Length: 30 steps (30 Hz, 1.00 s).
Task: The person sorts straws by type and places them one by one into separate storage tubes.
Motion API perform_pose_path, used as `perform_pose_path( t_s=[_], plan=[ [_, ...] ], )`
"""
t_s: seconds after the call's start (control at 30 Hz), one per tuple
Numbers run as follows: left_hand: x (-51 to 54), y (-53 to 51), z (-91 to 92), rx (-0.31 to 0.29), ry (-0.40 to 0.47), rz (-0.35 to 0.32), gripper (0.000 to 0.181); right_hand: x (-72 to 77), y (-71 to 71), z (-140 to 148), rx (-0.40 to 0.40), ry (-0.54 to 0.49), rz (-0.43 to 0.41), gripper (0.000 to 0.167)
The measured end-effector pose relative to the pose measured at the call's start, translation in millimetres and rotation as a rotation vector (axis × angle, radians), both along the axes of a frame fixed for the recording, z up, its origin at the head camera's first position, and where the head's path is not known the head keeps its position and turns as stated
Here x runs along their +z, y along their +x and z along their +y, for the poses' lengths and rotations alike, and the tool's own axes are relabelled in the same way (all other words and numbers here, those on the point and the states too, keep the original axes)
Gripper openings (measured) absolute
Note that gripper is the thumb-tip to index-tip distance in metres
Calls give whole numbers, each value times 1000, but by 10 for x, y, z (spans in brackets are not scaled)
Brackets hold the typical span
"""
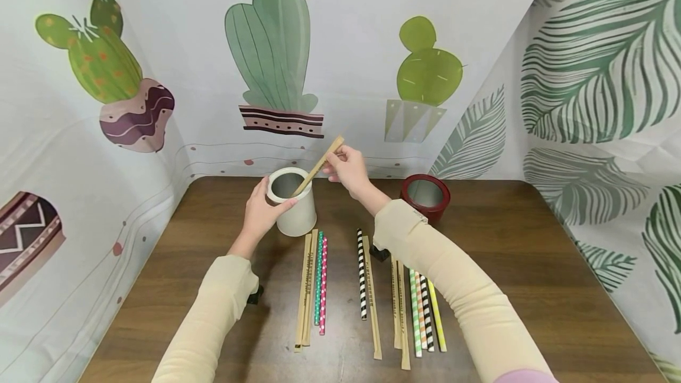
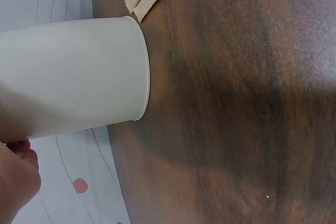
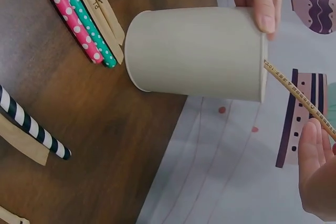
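Right hand [image 1: 348,169], straw [image 1: 313,173] pinched, aslant down into white can [image 1: 298,217] gripped by left hand [image 1: 260,211].

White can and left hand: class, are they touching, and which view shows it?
Touching: the head view shows the left hand gripping the white can, thumb against its wall near the rim.

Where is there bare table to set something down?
The widest bare patch of table lies right of the red can and right sleeve; another lies left of the left sleeve. A narrow strip separates the pink straw from the leftmost striped straw. Crowded: the white can, gripped by the left hand, and the straws by the right sleeve.
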<state>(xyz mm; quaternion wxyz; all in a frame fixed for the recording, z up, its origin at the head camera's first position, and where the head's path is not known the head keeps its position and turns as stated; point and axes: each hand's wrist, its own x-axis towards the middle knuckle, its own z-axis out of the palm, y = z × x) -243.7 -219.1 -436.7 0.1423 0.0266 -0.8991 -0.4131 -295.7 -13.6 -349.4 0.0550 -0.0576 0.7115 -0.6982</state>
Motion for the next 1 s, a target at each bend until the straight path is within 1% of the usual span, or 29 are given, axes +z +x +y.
perform_pose_path(
  t_s=[0.17, 0.37, 0.6, 0.77, 0.9, 1.0],
  plan=[
    [-7, -4, -4, 0, 4, -3, 95, -71, 18, -50, 38, 37, -20, 18],
    [-14, -9, 0, 4, 2, 5, 95, -154, 43, -90, 88, 130, -26, 21],
    [-20, -15, 2, 7, 6, 4, 95, -238, 37, -106, 132, 231, -26, 23],
    [-9, -8, 7, 5, 12, -9, 95, -248, 36, -78, 188, 293, -27, 30],
    [-3, -6, 8, 8, 11, -7, 95, -233, 50, 4, 236, 313, -51, 36],
    [-16, -14, -2, 9, 8, -6, 94, -236, 66, 96, 252, 320, -72, 38]
  ],
)
